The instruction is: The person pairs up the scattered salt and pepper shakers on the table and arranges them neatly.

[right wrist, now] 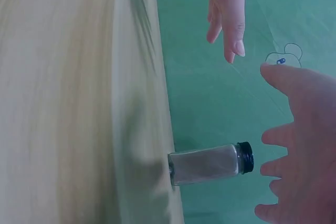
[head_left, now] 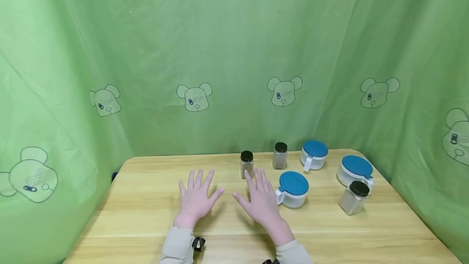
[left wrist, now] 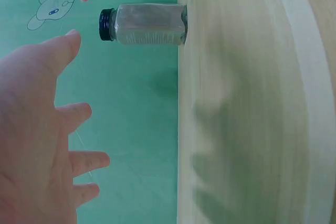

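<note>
My left hand [head_left: 196,201] hovers over the middle of the wooden table with its fingers spread, holding nothing. My right hand [head_left: 261,203] is beside it, also spread and holding nothing. Just beyond the right fingertips stands a glass spice jar [head_left: 247,163] with a black lid, partly covered by them in the head view. The same kind of jar [right wrist: 206,164] shows upright on the table in the right wrist view. To the right of the right hand sits a clear pot with a blue lid [head_left: 294,183] and a white handle.
A second black-lidded jar [head_left: 280,156] and a blue-lidded pot [head_left: 314,155] stand near the back edge. At the right are another blue-lidded pot [head_left: 354,170] and a third jar [head_left: 353,198] in front of it. Green curtains [head_left: 234,60] enclose the wooden table [head_left: 146,199].
</note>
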Tool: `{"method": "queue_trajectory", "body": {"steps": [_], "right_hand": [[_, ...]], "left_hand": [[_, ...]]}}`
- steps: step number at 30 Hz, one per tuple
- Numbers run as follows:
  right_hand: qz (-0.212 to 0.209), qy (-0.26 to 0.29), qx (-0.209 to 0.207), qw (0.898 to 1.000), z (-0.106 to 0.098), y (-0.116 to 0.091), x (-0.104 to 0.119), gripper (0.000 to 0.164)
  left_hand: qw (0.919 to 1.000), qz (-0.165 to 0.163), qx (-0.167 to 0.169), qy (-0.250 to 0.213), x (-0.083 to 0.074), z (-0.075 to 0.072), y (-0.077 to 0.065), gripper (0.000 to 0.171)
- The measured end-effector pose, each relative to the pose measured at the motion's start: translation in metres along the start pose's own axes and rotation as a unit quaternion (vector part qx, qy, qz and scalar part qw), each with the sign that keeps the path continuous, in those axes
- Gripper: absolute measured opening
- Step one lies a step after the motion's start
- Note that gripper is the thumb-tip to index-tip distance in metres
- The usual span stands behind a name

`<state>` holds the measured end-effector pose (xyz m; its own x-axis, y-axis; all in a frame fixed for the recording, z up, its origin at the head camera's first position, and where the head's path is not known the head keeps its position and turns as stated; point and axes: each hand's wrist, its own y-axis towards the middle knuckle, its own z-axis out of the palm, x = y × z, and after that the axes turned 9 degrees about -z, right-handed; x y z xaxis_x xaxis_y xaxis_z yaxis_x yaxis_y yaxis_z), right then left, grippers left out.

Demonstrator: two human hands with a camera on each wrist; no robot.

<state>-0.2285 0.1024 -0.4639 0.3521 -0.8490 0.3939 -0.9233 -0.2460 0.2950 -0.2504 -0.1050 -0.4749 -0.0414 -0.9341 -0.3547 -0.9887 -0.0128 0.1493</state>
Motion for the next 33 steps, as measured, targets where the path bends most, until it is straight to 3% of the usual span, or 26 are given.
{"method": "queue_trajectory", "body": {"steps": [19, 33], "right_hand": [[0.009, -0.006, -0.133, 0.991, -0.026, -0.004, -0.015, 0.066], [0.057, 0.002, -0.197, 0.979, -0.037, -0.017, -0.045, 0.072]], "left_hand": [[0.9967, 0.058, -0.056, -0.007, -0.018, -0.007, 0.016, 0.071], [0.9870, 0.125, -0.099, -0.020, -0.033, -0.003, 0.036, 0.070]]}}
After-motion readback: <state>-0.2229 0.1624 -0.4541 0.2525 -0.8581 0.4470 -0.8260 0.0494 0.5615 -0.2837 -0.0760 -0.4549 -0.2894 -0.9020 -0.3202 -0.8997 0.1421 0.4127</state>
